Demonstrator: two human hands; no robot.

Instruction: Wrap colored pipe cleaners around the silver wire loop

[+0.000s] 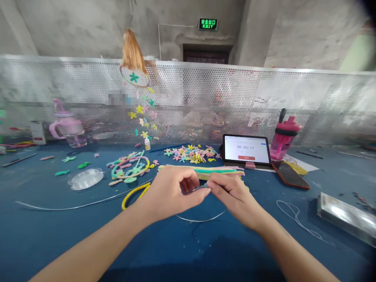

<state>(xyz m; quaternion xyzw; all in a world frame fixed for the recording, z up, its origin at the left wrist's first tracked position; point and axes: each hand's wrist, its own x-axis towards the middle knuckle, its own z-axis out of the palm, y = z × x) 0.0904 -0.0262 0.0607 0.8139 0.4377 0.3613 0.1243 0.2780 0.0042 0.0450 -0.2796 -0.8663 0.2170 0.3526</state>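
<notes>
The perforated metal screen [249, 102] stands behind a dark blue worktop [147, 250], on which a tablet [246, 149], a bundle of coloured tubes [211, 171] and a heap of flower-shaped pieces [194, 153] lie beyond the hands; a yellow loop [127, 197] lies near the left wrist. The step in hand appears to be fine fingertip work at one spot along thin wire. It is probably best done with the fingertips close together, the wire steadied on one side while the other side is worked, and light pressure to avoid a kink. The left hand [173, 192] is half open, thumb and forefinger curved around a gap, their tips brought to the working point; whether it grips there cannot be told. The right hand [232, 196] is closed in a pinch of thumb and forefinger, the remaining fingers folded. The wire [201, 221] bows in an arc below both hands, over the worktop. A small grey-blue piece [205, 185], its detail too blurred to read, sits between the fingertips, held by the right pinch.
</notes>
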